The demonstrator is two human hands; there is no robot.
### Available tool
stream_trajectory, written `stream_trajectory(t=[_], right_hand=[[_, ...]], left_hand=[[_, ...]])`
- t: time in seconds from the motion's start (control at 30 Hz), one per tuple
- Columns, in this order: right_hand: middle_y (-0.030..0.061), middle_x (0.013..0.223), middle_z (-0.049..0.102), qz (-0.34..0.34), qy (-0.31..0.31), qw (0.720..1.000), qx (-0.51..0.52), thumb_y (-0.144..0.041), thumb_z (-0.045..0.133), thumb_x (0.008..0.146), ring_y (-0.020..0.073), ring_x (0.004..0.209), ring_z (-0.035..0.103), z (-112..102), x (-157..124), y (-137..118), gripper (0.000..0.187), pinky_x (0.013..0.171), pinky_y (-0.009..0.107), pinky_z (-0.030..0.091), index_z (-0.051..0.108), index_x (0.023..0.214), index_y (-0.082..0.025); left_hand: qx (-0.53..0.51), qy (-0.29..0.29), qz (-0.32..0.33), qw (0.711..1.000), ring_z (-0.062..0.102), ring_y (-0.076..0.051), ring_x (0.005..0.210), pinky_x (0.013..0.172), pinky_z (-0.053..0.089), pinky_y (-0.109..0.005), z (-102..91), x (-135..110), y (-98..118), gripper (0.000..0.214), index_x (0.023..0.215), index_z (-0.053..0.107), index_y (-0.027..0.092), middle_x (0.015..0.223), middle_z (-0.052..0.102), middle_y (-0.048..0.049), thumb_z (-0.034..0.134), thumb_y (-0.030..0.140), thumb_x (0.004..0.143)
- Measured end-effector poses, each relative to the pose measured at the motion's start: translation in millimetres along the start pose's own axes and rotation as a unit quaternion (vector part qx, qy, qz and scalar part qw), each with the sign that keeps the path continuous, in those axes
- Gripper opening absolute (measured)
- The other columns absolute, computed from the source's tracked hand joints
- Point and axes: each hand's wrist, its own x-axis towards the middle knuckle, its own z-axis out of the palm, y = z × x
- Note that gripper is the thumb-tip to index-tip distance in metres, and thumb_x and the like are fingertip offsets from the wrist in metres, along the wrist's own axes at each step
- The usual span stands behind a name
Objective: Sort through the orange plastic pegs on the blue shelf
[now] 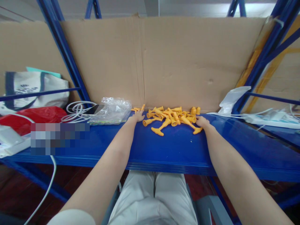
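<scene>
I have the left hand [139, 116] at the left end of the orange T-handled pieces [173, 116], its fingers reaching forward and looking spread; orange bits sit right at the tips, contact unclear. The right hand [202, 121] is at the pile's right end, fingers pointing in at the pieces. Too small for me to tell whether they pinch anything; one T-handle [198, 130] lies right against or just beside that hand.

Pile is loose and overlapping, along the back edge of the blue counter [164, 153], roughly mid-length, near the cardboard panel [182, 62]. Another T-handle [157, 131] sticks out farthest toward the front edge.

For room, I get a strip of counter between the forearms, from pile to front edge, with small pale flecks [191, 141] on it. Behind, the cardboard stops me. Left side is tighter: clear plastic bag [113, 109] near the left hand, then white cable [78, 110] and red bag [47, 114] toward the left end. Right side: white plastic [231, 100] at the back edge, well apart from the hand, and a white power strip [274, 119] beyond.
</scene>
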Motion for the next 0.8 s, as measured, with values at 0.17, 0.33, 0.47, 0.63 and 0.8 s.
stream_trajectory(t=[0.17, 0.33, 0.47, 0.63, 0.8], right_hand=[[0.0093, 0.148, 0.062, -0.004, -0.001, 1.0, -0.003, -0.029, 0.043, 0.099, 0.0344, 0.138, 0.056, 0, -1, -1, 0.051, 0.117, 0.058, 0.039, 0.064, 0.146, -0.029], [0.0093, 0.148, 0.062, -0.002, 0.004, 1.0, 0.001, -0.029, 0.043, 0.099, 0.0341, 0.138, 0.056, 0, 0, 0, 0.052, 0.117, 0.058, 0.039, 0.063, 0.146, -0.03], [0.0097, 0.146, 0.064, -0.006, 0.006, 1.0, 0.002, -0.029, 0.044, 0.098, 0.0348, 0.137, 0.058, 1, 1, 1, 0.052, 0.116, 0.06, 0.04, 0.064, 0.145, -0.03], [0.0088, 0.14, 0.068, -0.007, 0.023, 1.0, -0.005, -0.03, 0.046, 0.097, 0.0341, 0.132, 0.062, 1, 2, 2, 0.048, 0.114, 0.059, 0.043, 0.069, 0.139, -0.032], [0.0094, 0.142, 0.067, -0.001, 0.022, 1.0, 0.006, -0.028, 0.046, 0.098, 0.0338, 0.134, 0.06, 1, 2, 2, 0.048, 0.116, 0.058, 0.042, 0.068, 0.141, -0.03]], left_hand=[[0.007, 0.014, 0.013, 1.0, 0.044, -0.028, 0.15, 0.122, 0.039, -0.044, 0.3, 0, 0, 0.054, 0.148, 0.053, 0.016, 0.159, 0.05, -0.0149, 0.045, 0.023, 0.096], [0.035, -0.004, 0.011, 0.999, 0.043, -0.031, 0.15, 0.12, 0.039, -0.055, -3.4, -5, 2, 0.049, 0.144, 0.06, 0.022, 0.159, 0.051, -0.0124, 0.04, 0.024, 0.098], [0.046, -0.019, 0.013, 0.999, 0.045, -0.031, 0.148, 0.121, 0.038, -0.054, -5.2, -4, 3, 0.049, 0.143, 0.062, 0.024, 0.159, 0.052, -0.0108, 0.04, 0.026, 0.099], [0.044, -0.03, 0.003, 0.999, 0.048, -0.032, 0.146, 0.119, 0.04, -0.051, -7.0, -3, 6, 0.053, 0.147, 0.059, 0.026, 0.158, 0.052, -0.0103, 0.042, 0.027, 0.097], [0.04, -0.035, -0.019, 0.998, 0.043, -0.036, 0.149, 0.119, 0.039, -0.058, -10.4, -7, 13, 0.052, 0.148, 0.058, 0.029, 0.162, 0.048, -0.0093, 0.045, 0.031, 0.098]])
